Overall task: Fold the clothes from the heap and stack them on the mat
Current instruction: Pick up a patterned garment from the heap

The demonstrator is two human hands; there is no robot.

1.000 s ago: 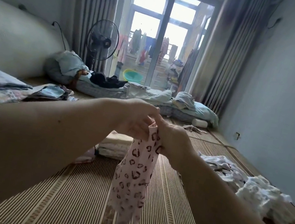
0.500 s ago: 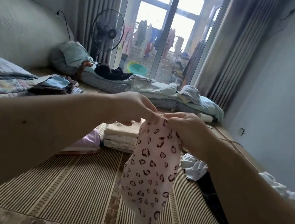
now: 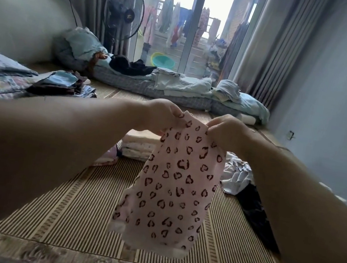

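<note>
Pink cloth (image 3: pixel 171 189): it has dark heart spots all over. It hangs down in the air in front of the person, over the mat. Its top edge is held up and its bottom edge hangs loose.
Left hand (image 3: pixel 161 115): the fingers are curled tight. They pinch the top left corner of the pink cloth.
Right hand (image 3: pixel 224 128): the fingers are curled too. They pinch the top right corner of the pink cloth.
Both hands: they are near each other but not touching. The top edge of the cloth runs between them.
Mat (image 3: pixel 75 207): brown and cream stripes, with a flower border along the near edge. It lies flat under the arms.
Cream stack (image 3: pixel 140 144): folded clothes lie on the mat behind the pink cloth, which hides part of them.
Pink pile (image 3: pixel 108 158): more folded things lie just left of the cream stack, partly behind the left arm.
Heap (image 3: pixel 236 177): white and light blue clothes lie crumpled on the right side of the mat.
Dark cloth (image 3: pixel 255 215): it lies just beside the heap, on the near side.
Bedding (image 3: pixel 175 87): blue and grey covers lie along the far end.
Fan (image 3: pixel 123 11): it stands behind the bedding, by the curtain.
Washing (image 3: pixel 176 20): clothes hang outside the glass door.
</note>
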